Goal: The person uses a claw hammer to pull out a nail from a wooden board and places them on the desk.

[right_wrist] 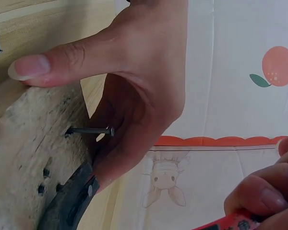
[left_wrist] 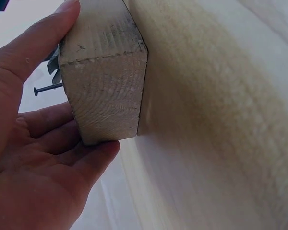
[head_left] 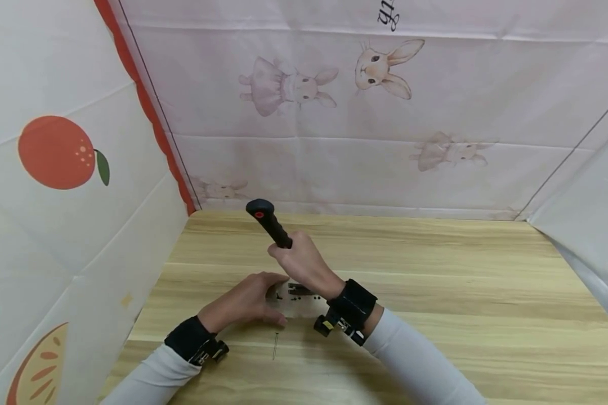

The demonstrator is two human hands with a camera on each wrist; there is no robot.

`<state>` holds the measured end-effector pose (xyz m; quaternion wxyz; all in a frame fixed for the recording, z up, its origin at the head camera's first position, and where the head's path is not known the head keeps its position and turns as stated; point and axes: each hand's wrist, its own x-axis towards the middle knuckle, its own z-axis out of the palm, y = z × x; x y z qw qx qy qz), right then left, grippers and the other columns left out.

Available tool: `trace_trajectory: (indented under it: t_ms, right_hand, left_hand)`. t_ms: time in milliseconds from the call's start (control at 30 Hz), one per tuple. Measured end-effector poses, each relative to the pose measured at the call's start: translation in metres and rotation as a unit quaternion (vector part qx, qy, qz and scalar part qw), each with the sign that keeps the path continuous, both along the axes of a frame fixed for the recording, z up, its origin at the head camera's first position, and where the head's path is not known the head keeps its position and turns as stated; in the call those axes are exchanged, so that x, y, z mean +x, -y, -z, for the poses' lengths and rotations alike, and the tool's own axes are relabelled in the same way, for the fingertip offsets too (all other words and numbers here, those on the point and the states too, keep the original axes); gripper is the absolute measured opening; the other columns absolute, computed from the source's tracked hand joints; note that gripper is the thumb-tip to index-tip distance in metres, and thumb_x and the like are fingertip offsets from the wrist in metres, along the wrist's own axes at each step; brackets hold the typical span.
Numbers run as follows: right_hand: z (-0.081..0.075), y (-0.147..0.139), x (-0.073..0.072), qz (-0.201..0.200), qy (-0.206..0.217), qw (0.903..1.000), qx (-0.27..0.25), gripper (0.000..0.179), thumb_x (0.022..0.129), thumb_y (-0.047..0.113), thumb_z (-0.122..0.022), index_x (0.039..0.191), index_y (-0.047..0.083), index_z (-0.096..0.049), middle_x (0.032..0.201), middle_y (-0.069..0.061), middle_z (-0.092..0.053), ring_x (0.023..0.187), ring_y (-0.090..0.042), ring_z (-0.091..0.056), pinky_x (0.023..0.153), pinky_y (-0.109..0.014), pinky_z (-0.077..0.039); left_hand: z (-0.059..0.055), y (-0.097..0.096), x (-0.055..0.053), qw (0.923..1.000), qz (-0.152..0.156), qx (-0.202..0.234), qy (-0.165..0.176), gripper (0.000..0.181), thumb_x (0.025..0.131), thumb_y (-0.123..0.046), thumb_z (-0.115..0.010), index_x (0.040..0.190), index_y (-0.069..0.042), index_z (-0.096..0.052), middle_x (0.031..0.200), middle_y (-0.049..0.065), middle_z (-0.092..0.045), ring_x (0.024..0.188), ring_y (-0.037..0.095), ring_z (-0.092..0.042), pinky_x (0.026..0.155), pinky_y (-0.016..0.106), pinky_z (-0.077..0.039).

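A wooden block (head_left: 306,310) lies on the table, its upper face pitted with several small dark holes. One nail (right_wrist: 92,131) sticks up from that face. My left hand (head_left: 245,301) holds the block by its end, thumb on one side and fingers on the other, as the left wrist view shows. With my right hand (head_left: 309,264) I grip a hammer (head_left: 272,224), its black handle slanting up to the left. In the right wrist view the dark claw (right_wrist: 69,203) is low over the block, close to the nail; whether it touches the wood I cannot tell.
A loose nail (head_left: 276,346) lies on the wood-grain table (head_left: 436,281), just in front of the block. Behind the table hangs a pale cloth (head_left: 334,163) printed with rabbits, and a fruit-printed cloth (head_left: 81,236) hangs at the left.
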<state>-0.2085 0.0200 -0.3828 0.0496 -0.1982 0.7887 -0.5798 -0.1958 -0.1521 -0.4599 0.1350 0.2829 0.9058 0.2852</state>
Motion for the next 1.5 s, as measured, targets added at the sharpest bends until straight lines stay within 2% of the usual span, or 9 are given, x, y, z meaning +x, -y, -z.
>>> trace_trajectory:
  t_ms: [133, 300, 433, 533, 667, 933, 1133, 1333, 1500]
  right_hand:
    - [0.000, -0.006, -0.001, 0.017, 0.011, 0.9998, -0.007, 0.038, 0.089, 0.017, -0.054, 0.055, 0.013, -0.036, 0.049, 0.005, -0.026, 0.041, -0.015, -0.019, 0.042, -0.028, -0.018]
    - [-0.003, -0.013, -0.002, 0.019, 0.010, 0.9994, -0.026, 0.040, 0.091, 0.016, -0.052, 0.055, 0.012, -0.037, 0.050, 0.004, -0.025, 0.041, -0.016, -0.018, 0.042, -0.028, -0.017]
    - [-0.003, -0.020, -0.004, 0.011, 0.017, 0.9978, -0.064, 0.039, 0.093, 0.019, -0.051, 0.055, 0.011, -0.042, 0.049, 0.001, -0.027, 0.039, -0.018, -0.021, 0.039, -0.028, -0.019]
    - [-0.001, -0.025, -0.005, 0.005, 0.035, 0.9913, -0.127, 0.038, 0.092, 0.019, -0.053, 0.056, 0.009, -0.043, 0.048, 0.000, -0.027, 0.039, -0.020, -0.022, 0.039, -0.030, -0.019]
    - [0.002, -0.032, -0.006, 0.001, 0.050, 0.9777, -0.204, 0.040, 0.090, 0.018, -0.055, 0.054, 0.011, -0.038, 0.046, 0.000, -0.026, 0.039, -0.021, -0.019, 0.038, -0.032, -0.017]
    - [0.005, -0.043, -0.005, -0.022, 0.025, 0.9714, -0.235, 0.045, 0.093, 0.019, -0.053, 0.053, 0.012, -0.034, 0.044, -0.001, -0.025, 0.038, -0.019, -0.017, 0.038, -0.034, -0.014]
    - [0.004, -0.055, -0.005, -0.027, 0.010, 0.9473, -0.319, 0.043, 0.091, 0.005, -0.047, 0.052, 0.011, -0.032, 0.044, 0.001, -0.025, 0.035, -0.017, -0.020, 0.036, -0.036, -0.012]
    - [0.004, -0.065, -0.006, -0.050, 0.016, 0.9339, -0.354, 0.044, 0.090, 0.003, -0.045, 0.050, 0.013, -0.029, 0.045, 0.003, -0.023, 0.036, -0.014, -0.018, 0.035, -0.035, -0.011]
    - [0.005, -0.075, -0.006, -0.061, 0.022, 0.9179, -0.391, 0.045, 0.091, 0.003, -0.042, 0.052, 0.015, -0.024, 0.046, 0.004, -0.019, 0.036, -0.012, -0.017, 0.036, -0.034, -0.009]
  left_hand:
    - [-0.001, -0.001, -0.001, 1.0000, -0.001, -0.005, 0.005, 0.092, 0.063, -0.052, -0.083, 0.136, -0.008, -0.049, 0.131, 0.006, -0.054, 0.115, 0.017, -0.050, 0.093, 0.038, -0.046]
    - [-0.001, 0.000, -0.002, 0.9999, -0.003, -0.013, -0.007, 0.092, 0.062, -0.053, -0.083, 0.136, -0.010, -0.049, 0.133, 0.005, -0.053, 0.119, 0.017, -0.047, 0.096, 0.039, -0.045]
    - [-0.002, 0.000, -0.003, 0.9996, -0.004, -0.022, -0.018, 0.092, 0.062, -0.055, -0.082, 0.136, -0.011, -0.049, 0.133, 0.004, -0.053, 0.120, 0.018, -0.046, 0.097, 0.040, -0.044]
    - [-0.003, -0.001, -0.002, 0.9996, -0.001, -0.021, -0.018, 0.092, 0.062, -0.055, -0.082, 0.136, -0.011, -0.049, 0.134, 0.004, -0.053, 0.121, 0.019, -0.046, 0.098, 0.040, -0.043]
    - [-0.005, -0.001, 0.000, 0.9996, 0.000, -0.024, -0.018, 0.092, 0.061, -0.054, -0.083, 0.136, -0.012, -0.050, 0.135, 0.004, -0.052, 0.121, 0.019, -0.046, 0.098, 0.040, -0.043]
    - [-0.005, -0.001, 0.002, 0.9996, -0.002, -0.020, -0.018, 0.092, 0.061, -0.054, -0.083, 0.136, -0.013, -0.049, 0.135, 0.004, -0.051, 0.122, 0.019, -0.045, 0.099, 0.040, -0.043]
    - [-0.003, -0.002, 0.004, 0.9998, 0.001, -0.017, -0.008, 0.094, 0.061, -0.055, -0.082, 0.138, -0.013, -0.048, 0.136, 0.005, -0.050, 0.124, 0.021, -0.043, 0.099, 0.041, -0.042]
    - [-0.002, -0.003, 0.005, 0.9999, -0.002, -0.010, -0.008, 0.094, 0.060, -0.054, -0.083, 0.137, -0.012, -0.048, 0.137, 0.005, -0.050, 0.124, 0.021, -0.043, 0.100, 0.041, -0.041]
    - [-0.002, -0.004, 0.006, 0.9998, -0.002, -0.016, -0.010, 0.094, 0.060, -0.056, -0.082, 0.137, -0.012, -0.049, 0.136, 0.006, -0.051, 0.123, 0.022, -0.044, 0.099, 0.042, -0.042]
